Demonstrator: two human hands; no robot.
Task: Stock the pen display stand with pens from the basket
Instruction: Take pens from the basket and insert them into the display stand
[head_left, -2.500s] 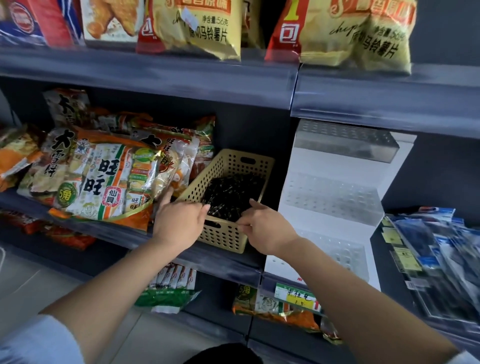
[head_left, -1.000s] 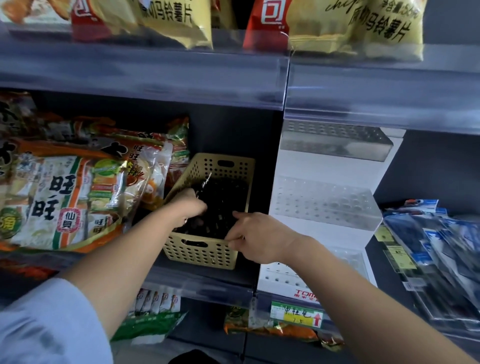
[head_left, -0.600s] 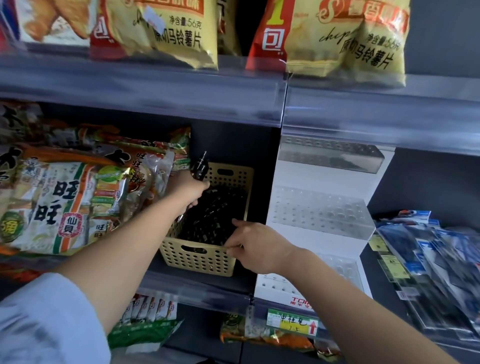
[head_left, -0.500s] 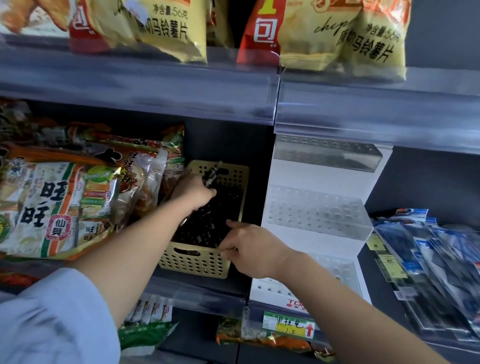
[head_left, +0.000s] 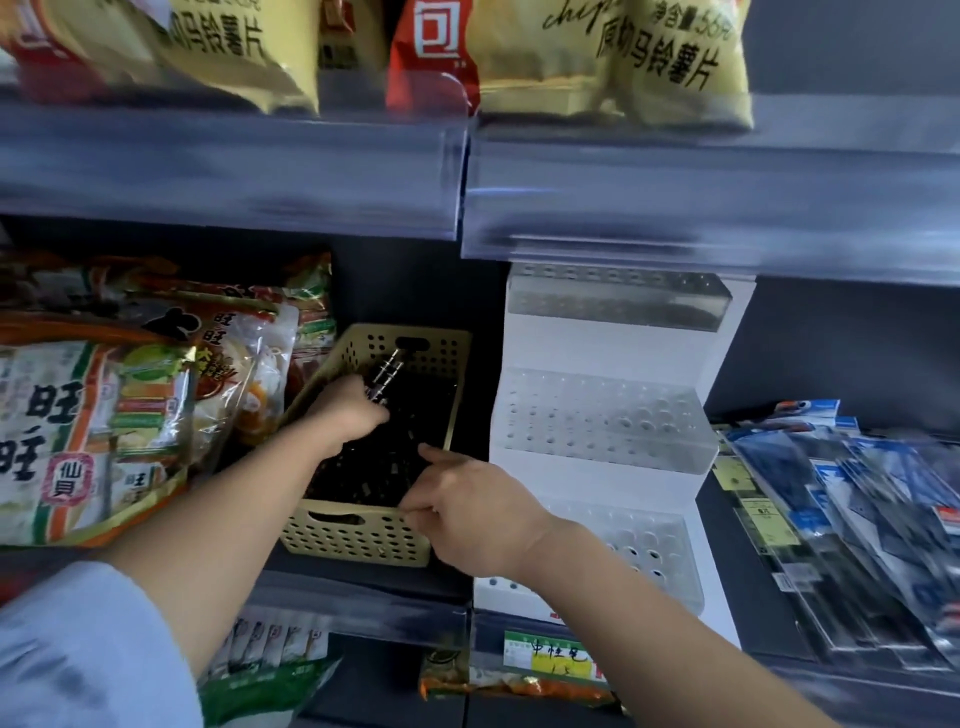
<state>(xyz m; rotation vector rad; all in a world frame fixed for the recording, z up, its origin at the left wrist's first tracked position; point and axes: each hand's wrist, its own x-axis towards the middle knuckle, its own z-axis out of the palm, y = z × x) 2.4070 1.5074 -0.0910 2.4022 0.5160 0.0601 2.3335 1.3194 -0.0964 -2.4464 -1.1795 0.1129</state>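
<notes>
A dark shelving unit fills the view, and its upper shelf (head_left: 234, 171) carries yellow potato chip bags (head_left: 623, 57) that hang over the clear front rail. On the middle shelf, at far left, lie big rice cracker bags (head_left: 104, 415), stacked and leaning toward the centre. At right stands the white pen display stand (head_left: 597, 415), with three clear stepped tiers full of round holes; its top tier sits just under the upper shelf. To the right of the stand is a pile of flat blister packs (head_left: 857, 519) with blue and yellow cards.

Between the cracker bags and the stand sits the beige perforated basket (head_left: 358, 535), just beside the stand's left wall and holding a heap of black pens (head_left: 384, 457). Two bare forearms reach up to it, and the left one comes out of a light blue sleeve (head_left: 78, 649).

The right grip (head_left: 467, 509) pinches the basket's near rim close to the right corner, with the forefinger stretched out over the heap. The left grip (head_left: 348, 410) is down inside the basket at its left side, fingers curled round a bunch of pens (head_left: 384, 371) whose clipped ends stick up toward the far wall.

Below the stand, a yellow price label (head_left: 558, 657) is fixed to the shelf rail.
</notes>
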